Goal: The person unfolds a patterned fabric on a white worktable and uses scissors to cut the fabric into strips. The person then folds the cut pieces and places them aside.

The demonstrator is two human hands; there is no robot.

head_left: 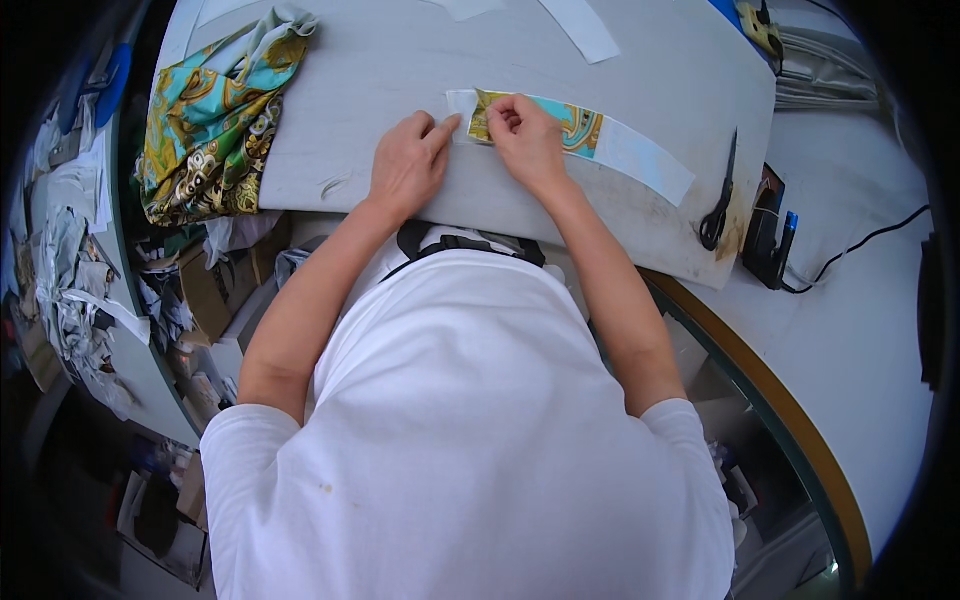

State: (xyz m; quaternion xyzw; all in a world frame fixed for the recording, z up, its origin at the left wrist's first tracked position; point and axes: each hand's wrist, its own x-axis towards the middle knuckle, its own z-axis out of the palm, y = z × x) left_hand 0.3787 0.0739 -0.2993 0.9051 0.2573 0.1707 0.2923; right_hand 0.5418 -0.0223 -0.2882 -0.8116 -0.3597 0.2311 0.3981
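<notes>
A long white strip (645, 162) lies across the grey-covered table. On its left and middle part is a turquoise-and-gold patterned fabric piece (580, 128). Its left end is raised or folded at the edge. My right hand (530, 145) pinches this left part, thumb and forefinger together. Beside the strip's bare left end rests my left hand (408, 165), its forefinger stretched toward the white edge and the other fingers partly hidden. I see nothing held in it.
A crumpled patterned cloth (220, 125) hangs over the table's left edge. Black scissors (722, 195) lie at the right, near a dark holder with a blue-capped pen (788, 235). Another white strip (580, 28) is at the back. Cardboard boxes (205, 300) stand below left.
</notes>
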